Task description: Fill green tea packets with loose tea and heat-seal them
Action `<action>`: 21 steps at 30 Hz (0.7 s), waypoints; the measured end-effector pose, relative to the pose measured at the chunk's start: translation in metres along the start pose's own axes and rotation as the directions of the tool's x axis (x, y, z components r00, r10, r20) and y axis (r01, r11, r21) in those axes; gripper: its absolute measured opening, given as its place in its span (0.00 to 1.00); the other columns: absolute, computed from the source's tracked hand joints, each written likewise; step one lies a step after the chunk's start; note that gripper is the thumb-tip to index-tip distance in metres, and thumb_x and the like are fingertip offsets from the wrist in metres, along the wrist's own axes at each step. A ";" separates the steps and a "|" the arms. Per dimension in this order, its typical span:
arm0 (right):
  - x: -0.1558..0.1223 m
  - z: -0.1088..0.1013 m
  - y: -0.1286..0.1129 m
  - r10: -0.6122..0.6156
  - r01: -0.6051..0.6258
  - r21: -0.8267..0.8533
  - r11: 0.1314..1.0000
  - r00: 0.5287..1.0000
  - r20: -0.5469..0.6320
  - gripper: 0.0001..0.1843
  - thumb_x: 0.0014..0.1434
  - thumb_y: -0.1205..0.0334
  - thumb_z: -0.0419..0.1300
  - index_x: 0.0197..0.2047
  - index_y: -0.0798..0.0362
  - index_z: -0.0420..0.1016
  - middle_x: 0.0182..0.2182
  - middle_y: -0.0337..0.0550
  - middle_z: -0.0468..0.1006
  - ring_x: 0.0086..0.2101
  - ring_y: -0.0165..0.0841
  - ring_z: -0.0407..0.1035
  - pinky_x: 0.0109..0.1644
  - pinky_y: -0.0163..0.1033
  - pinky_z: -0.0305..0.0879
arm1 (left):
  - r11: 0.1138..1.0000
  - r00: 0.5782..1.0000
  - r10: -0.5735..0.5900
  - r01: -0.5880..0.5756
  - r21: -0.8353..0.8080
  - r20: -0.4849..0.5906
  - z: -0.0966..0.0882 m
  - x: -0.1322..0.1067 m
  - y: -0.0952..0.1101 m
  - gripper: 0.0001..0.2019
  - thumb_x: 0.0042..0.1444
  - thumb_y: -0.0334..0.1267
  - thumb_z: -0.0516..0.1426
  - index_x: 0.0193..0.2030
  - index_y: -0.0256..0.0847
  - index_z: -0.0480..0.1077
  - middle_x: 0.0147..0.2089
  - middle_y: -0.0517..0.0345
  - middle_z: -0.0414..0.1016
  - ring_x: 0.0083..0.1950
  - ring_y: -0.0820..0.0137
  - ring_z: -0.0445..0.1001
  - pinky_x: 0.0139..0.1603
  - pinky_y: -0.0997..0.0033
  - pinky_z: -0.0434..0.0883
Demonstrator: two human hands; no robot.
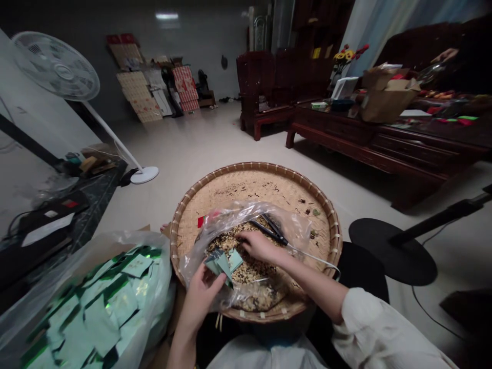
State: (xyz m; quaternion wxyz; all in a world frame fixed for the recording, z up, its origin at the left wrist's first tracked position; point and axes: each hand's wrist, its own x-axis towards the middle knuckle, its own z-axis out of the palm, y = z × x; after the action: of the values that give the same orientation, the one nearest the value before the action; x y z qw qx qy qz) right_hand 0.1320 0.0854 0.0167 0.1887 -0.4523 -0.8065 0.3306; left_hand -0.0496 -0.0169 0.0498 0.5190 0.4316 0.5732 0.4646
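Observation:
My left hand point(203, 286) is closed around a few small pale-green packets point(220, 263), which fan out from its fingers. My right hand point(258, 247) has its fingers curled down at the loose dried mix point(246, 271) of pale and dark bits; whatever is between the fingertips is hidden. The mix lies in a clear plastic bag point(294, 218) spread open on a round woven bamboo tray point(234, 192). Beyond my right hand, a black hair straightener point(271, 229) with a pale cord rests on the bag. A red piece point(200, 221) shows at the bag's left edge.
To the left stands a large clear bag point(157, 256) full of green packets point(100, 318). A white fan point(144, 175) is behind it. At right are a black round stand base point(392, 251) and a dark wooden table point(369, 141) with a cardboard box point(388, 97).

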 end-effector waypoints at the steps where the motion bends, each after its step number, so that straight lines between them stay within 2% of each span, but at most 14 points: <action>1: 0.002 -0.005 0.006 0.021 -0.021 -0.005 1.000 1.000 -0.018 0.24 0.53 0.76 0.54 0.53 0.55 0.74 0.51 0.48 0.76 0.52 0.37 0.69 0.59 0.40 0.60 | 1.000 1.000 -0.001 0.001 0.001 0.004 0.000 0.000 -0.002 0.23 0.40 0.44 0.65 0.43 0.37 0.70 0.50 0.45 0.77 0.52 0.56 0.75 0.58 0.54 0.67; 4: 0.009 -0.011 0.019 0.033 -0.034 -0.031 0.999 0.999 -0.018 0.28 0.50 0.80 0.52 0.53 0.57 0.74 0.51 0.48 0.76 0.52 0.36 0.69 0.59 0.37 0.59 | 1.000 1.000 -0.007 0.007 0.010 0.017 0.004 0.000 -0.007 0.23 0.41 0.43 0.65 0.44 0.36 0.69 0.50 0.44 0.77 0.52 0.56 0.74 0.58 0.54 0.66; 7: 0.017 -0.006 0.020 -0.015 0.015 -0.105 0.994 1.000 0.002 0.24 0.53 0.73 0.56 0.55 0.57 0.72 0.51 0.52 0.75 0.52 0.38 0.68 0.58 0.39 0.60 | 0.999 0.998 -0.015 0.013 0.034 0.053 0.013 -0.004 -0.010 0.25 0.41 0.41 0.64 0.48 0.36 0.69 0.53 0.43 0.74 0.54 0.56 0.73 0.59 0.54 0.65; 10: 0.023 0.002 0.015 -0.071 0.082 -0.216 0.973 0.996 0.058 0.26 0.52 0.63 0.63 0.55 0.58 0.71 0.49 0.56 0.73 0.51 0.44 0.66 0.54 0.45 0.61 | 1.000 0.988 -0.012 0.008 0.026 0.155 0.028 -0.008 -0.013 0.26 0.43 0.39 0.62 0.51 0.37 0.68 0.54 0.44 0.73 0.54 0.58 0.73 0.60 0.56 0.65; 13: 0.021 0.002 0.015 -0.132 0.170 -0.243 0.955 0.978 0.164 0.21 0.49 0.66 0.65 0.49 0.57 0.75 0.44 0.53 0.74 0.46 0.43 0.68 0.49 0.42 0.63 | 0.999 0.968 -0.009 0.017 -0.032 0.251 0.040 -0.003 -0.019 0.24 0.44 0.39 0.62 0.50 0.37 0.68 0.53 0.46 0.75 0.54 0.59 0.73 0.59 0.56 0.66; 15: 0.013 -0.003 0.019 -0.168 0.209 -0.198 0.958 0.964 0.206 0.17 0.49 0.70 0.63 0.45 0.56 0.77 0.41 0.49 0.75 0.42 0.38 0.70 0.46 0.38 0.63 | 0.998 0.976 -0.014 0.028 -0.062 0.217 0.042 0.005 -0.023 0.24 0.42 0.40 0.63 0.48 0.37 0.69 0.51 0.46 0.76 0.53 0.58 0.74 0.59 0.56 0.66; 17: 0.003 -0.012 0.024 -0.178 0.211 -0.159 0.965 0.964 0.200 0.17 0.49 0.72 0.62 0.44 0.55 0.77 0.40 0.46 0.76 0.40 0.36 0.70 0.45 0.36 0.64 | 0.998 0.994 -0.015 0.022 -0.067 0.104 0.038 0.016 -0.026 0.24 0.40 0.41 0.64 0.46 0.36 0.69 0.49 0.46 0.77 0.52 0.57 0.75 0.58 0.55 0.67; 19: -0.008 -0.022 0.028 -0.157 0.179 -0.138 0.974 0.975 0.158 0.20 0.48 0.74 0.62 0.46 0.54 0.77 0.41 0.46 0.77 0.42 0.37 0.70 0.48 0.38 0.64 | 0.998 1.000 0.003 -0.004 -0.070 -0.022 0.032 0.024 -0.027 0.26 0.39 0.41 0.65 0.46 0.36 0.68 0.49 0.45 0.77 0.52 0.57 0.75 0.58 0.55 0.66; 21: -0.019 -0.031 0.031 -0.111 0.122 -0.104 0.987 0.988 0.111 0.22 0.48 0.75 0.61 0.48 0.54 0.76 0.44 0.46 0.77 0.46 0.38 0.70 0.52 0.39 0.63 | 0.996 0.994 0.029 -0.037 -0.080 -0.103 0.025 0.029 -0.027 0.28 0.39 0.41 0.65 0.48 0.36 0.67 0.51 0.44 0.76 0.53 0.58 0.74 0.59 0.56 0.65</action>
State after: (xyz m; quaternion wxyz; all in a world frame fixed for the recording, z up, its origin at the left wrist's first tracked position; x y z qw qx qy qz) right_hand 0.1790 0.0922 0.0164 0.1400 -0.3961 -0.8574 0.2973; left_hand -0.0273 0.0078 0.0167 0.4986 0.3954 0.5721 0.5173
